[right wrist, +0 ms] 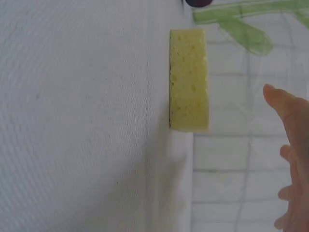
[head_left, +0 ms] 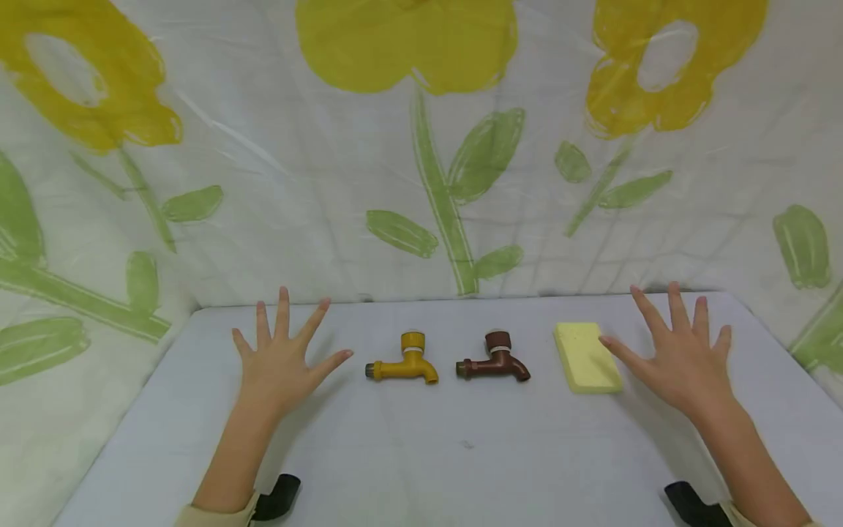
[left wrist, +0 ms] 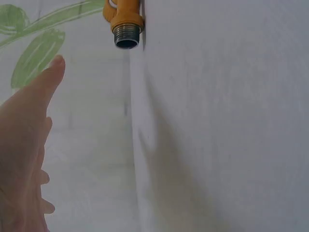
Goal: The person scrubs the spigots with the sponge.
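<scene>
Fingers spread wide, my left hand [head_left: 279, 369] hovers over the left part of the white table, holding nothing. Just right of it lies a yellow tap [head_left: 403, 360], its threaded end [left wrist: 126, 36] facing that hand. A brown tap [head_left: 494, 359] of the same shape lies at the middle. Further right is a flat yellow sponge [head_left: 588, 359], with pores showing on its side in the right wrist view. My right hand [head_left: 688, 362], also spread and holding nothing, is above the table beside the sponge; its thumb tip overlaps the sponge's edge in the head view.
A white cloth covers the table [head_left: 421, 454]. Behind it hangs a pale sheet [head_left: 276, 183] painted with yellow flowers and green leaves, meeting the table's back edge. Black wrist mounts [head_left: 278, 498] show below both hands.
</scene>
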`<move>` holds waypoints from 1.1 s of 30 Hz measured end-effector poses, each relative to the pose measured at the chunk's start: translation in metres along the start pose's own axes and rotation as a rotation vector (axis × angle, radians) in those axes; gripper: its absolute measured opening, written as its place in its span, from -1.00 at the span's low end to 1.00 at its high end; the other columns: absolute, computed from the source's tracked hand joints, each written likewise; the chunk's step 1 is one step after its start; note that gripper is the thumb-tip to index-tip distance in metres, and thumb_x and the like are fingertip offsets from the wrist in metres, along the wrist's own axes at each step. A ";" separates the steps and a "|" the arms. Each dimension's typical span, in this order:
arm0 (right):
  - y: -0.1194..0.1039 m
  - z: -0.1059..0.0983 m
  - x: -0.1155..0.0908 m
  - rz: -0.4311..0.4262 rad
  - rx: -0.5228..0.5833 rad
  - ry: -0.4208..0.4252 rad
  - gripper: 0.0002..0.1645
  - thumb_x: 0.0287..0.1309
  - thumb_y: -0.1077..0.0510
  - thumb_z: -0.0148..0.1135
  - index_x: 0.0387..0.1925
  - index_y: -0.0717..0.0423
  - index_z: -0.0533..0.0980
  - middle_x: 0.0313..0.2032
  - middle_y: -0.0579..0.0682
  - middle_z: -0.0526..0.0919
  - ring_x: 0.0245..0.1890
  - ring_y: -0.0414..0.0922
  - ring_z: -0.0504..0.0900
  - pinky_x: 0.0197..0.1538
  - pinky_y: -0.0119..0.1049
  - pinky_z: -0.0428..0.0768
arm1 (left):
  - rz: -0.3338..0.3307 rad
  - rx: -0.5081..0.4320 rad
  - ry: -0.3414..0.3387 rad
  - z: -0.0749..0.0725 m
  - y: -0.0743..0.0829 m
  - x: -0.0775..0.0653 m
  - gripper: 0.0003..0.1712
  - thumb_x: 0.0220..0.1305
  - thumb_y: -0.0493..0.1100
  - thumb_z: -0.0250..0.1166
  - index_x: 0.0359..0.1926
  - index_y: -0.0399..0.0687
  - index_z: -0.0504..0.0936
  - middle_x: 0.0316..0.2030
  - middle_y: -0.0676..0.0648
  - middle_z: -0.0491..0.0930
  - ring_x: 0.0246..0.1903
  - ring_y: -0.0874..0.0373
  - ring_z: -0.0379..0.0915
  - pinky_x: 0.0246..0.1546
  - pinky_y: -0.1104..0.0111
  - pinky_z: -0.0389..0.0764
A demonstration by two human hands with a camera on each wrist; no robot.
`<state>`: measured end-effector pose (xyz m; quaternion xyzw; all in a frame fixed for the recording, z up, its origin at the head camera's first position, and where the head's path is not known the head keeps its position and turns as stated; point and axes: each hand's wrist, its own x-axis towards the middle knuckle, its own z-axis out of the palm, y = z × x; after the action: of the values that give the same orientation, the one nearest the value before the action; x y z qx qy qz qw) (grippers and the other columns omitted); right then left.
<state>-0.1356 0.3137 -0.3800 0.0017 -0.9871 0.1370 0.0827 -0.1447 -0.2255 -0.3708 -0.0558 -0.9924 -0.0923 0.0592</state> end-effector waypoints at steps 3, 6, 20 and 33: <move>-0.004 0.002 0.001 -0.003 0.015 -0.007 0.19 0.37 -0.54 0.09 0.73 -0.20 -0.19 0.63 0.44 -0.31 0.52 0.66 -0.35 0.27 0.82 -0.26 | 0.018 0.000 -0.013 0.004 0.009 0.003 0.05 0.35 0.61 0.09 0.70 0.40 0.02 0.67 -0.35 -0.40 0.57 -0.61 -0.43 0.32 -0.70 -0.34; -0.009 0.002 0.002 -0.016 0.019 -0.009 0.20 0.36 -0.53 0.11 0.73 -0.17 -0.17 0.62 0.47 -0.24 0.53 0.66 -0.30 0.28 0.80 -0.18 | 0.036 -0.004 -0.025 0.007 0.016 0.005 0.04 0.37 0.59 0.10 0.70 0.41 0.01 0.68 -0.34 -0.41 0.58 -0.60 -0.43 0.33 -0.68 -0.33; -0.033 0.003 0.015 -0.064 0.061 -0.007 0.21 0.35 -0.49 0.19 0.72 -0.06 -0.09 0.58 0.54 -0.08 0.50 0.64 -0.03 0.19 0.72 0.22 | 0.104 -0.088 -0.050 0.011 0.050 0.017 -0.01 0.42 0.46 0.20 0.70 0.35 0.05 0.68 -0.32 -0.27 0.61 -0.52 -0.33 0.40 -0.62 -0.24; -0.044 0.006 0.021 -0.041 0.160 -0.124 0.29 0.35 -0.46 0.24 0.73 -0.03 -0.21 0.59 0.53 -0.14 0.45 0.66 0.04 0.13 0.73 0.30 | 0.246 -0.176 -0.104 0.021 0.094 0.027 0.00 0.37 0.44 0.29 0.68 0.30 0.14 0.65 -0.32 0.00 0.58 -0.47 -0.06 0.49 -0.50 -0.07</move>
<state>-0.1559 0.2704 -0.3706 0.0372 -0.9760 0.2134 0.0238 -0.1617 -0.1274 -0.3710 -0.1865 -0.9679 -0.1678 0.0133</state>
